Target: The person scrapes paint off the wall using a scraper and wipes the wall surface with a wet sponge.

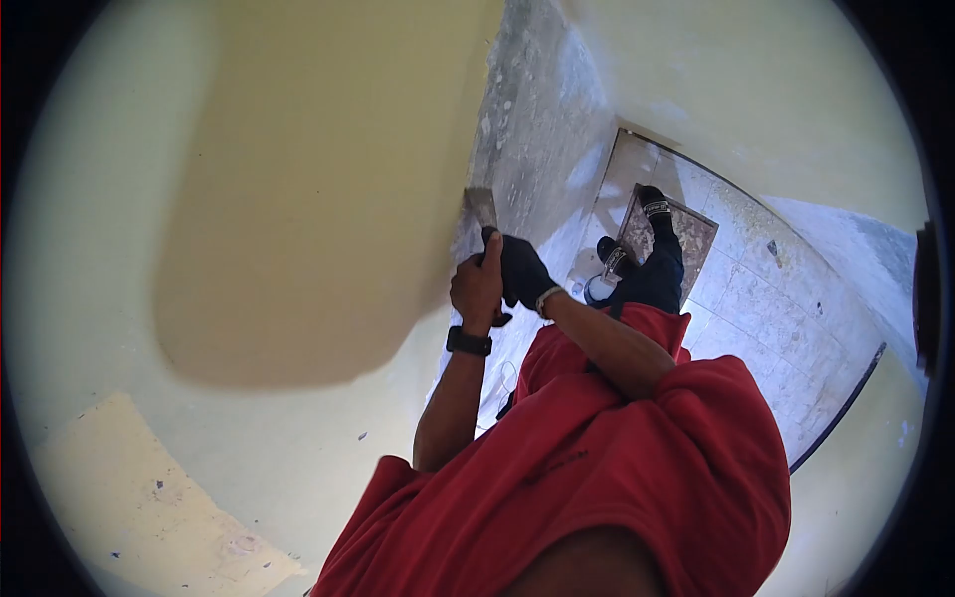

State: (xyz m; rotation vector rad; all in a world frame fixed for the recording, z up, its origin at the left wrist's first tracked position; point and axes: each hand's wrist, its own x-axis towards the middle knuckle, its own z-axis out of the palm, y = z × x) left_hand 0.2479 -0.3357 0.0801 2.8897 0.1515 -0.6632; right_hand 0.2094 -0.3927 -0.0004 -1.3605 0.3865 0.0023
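A scraper with a flat metal blade (479, 205) lies against the edge where the yellow-painted wall (328, 199) meets a rough grey scraped strip (542, 109). My right hand (523, 271), in a black glove, is wrapped round its handle. Bare and with a black watch on the wrist, my left hand (477, 289) closes beside the glove on the same handle, thumb pointing up toward the blade. Most of the handle is hidden by the fingers; a dark end shows below them.
My feet, in dark sandals, are on or beside a worn, paint-spotted board (688, 239) above the pale tiled floor (766, 318). A small white round object (600, 289) is near one foot. At lower left the wall has a bare patch (159, 497).
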